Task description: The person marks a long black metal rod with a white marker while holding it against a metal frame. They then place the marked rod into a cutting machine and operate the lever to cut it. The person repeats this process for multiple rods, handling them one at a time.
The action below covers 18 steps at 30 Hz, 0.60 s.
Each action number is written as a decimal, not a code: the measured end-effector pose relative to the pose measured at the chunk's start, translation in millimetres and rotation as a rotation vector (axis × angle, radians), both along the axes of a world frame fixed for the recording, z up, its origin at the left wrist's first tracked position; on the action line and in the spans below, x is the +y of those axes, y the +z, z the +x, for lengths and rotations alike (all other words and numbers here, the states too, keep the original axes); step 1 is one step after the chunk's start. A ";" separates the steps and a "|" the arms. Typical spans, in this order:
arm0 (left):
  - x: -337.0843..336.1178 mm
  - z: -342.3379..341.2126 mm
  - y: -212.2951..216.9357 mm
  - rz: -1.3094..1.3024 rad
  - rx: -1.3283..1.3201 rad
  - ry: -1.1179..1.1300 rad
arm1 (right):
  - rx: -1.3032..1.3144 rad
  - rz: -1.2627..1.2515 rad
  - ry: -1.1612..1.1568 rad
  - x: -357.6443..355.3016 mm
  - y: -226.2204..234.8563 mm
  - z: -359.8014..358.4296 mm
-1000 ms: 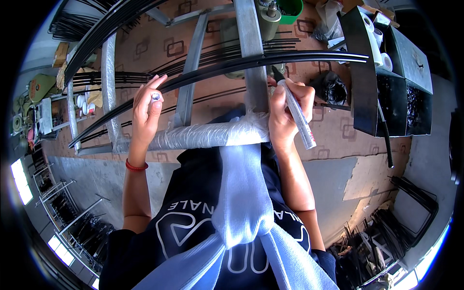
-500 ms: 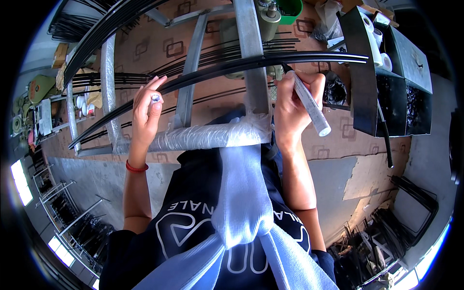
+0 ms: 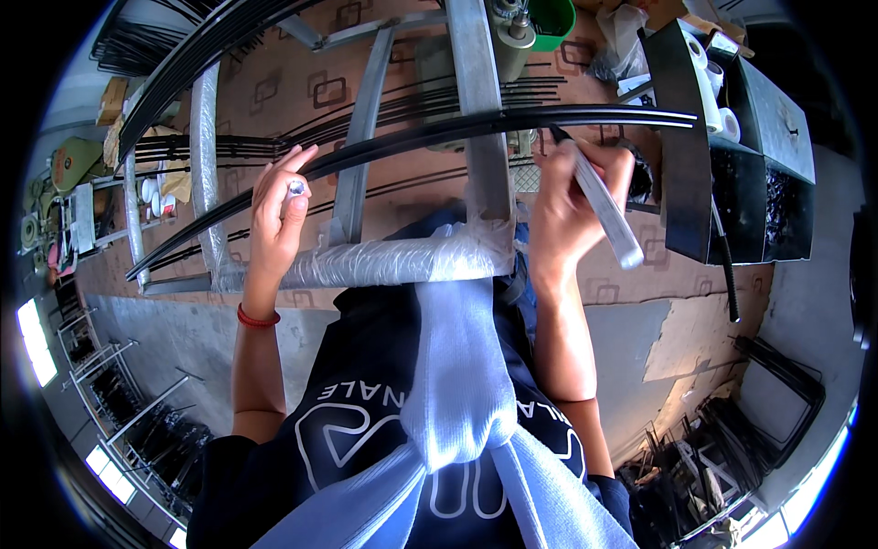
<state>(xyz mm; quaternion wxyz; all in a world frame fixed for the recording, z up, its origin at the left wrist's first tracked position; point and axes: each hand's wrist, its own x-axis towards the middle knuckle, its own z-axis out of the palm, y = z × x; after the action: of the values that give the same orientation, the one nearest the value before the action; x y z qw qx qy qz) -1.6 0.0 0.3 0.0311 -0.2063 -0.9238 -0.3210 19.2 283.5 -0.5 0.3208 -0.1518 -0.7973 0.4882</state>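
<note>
Here, my right hand [image 3: 578,212] pinches a marker [image 3: 604,209], its tip just beside the black rods [image 3: 412,134] across the metal frame [image 3: 353,194]; my left hand [image 3: 277,209], fingers at the rods, clasps a small pale piece [image 3: 295,188].

White capital lettering [image 3: 359,392] stands on the dark shirt [image 3: 366,334], partly covered by the knotted pale blue cloth [image 3: 462,366].

Sole view: head-worn, left of two, fisheye-wide. Looks down from above my fingers [image 3: 287,168], fairly near; takes in my shirt [image 3: 357,352] this side of them, patterned floor [image 3: 300,69] beneath.
</note>
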 end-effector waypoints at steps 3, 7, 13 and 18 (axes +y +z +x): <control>0.4 0.8 -0.7 0.003 0.008 0.006 | 0.118 -0.085 0.004 6.1 -0.3 7.3; 2.3 1.3 0.9 -0.002 0.008 0.010 | 0.020 -0.014 -0.010 9.2 -7.0 9.6; 1.1 1.6 0.8 -0.021 -0.003 0.005 | 0.000 0.048 -0.044 4.7 -10.5 0.2; 0.5 0.5 0.6 -0.036 -0.003 0.001 | 0.003 0.053 -0.051 4.7 -10.8 -1.6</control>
<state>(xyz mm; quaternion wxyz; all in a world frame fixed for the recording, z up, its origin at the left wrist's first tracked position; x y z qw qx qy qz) -1.0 0.5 0.9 0.0260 -0.2059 -0.9296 -0.3046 17.5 288.2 -11.2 0.3384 -0.1629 -0.8053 0.4588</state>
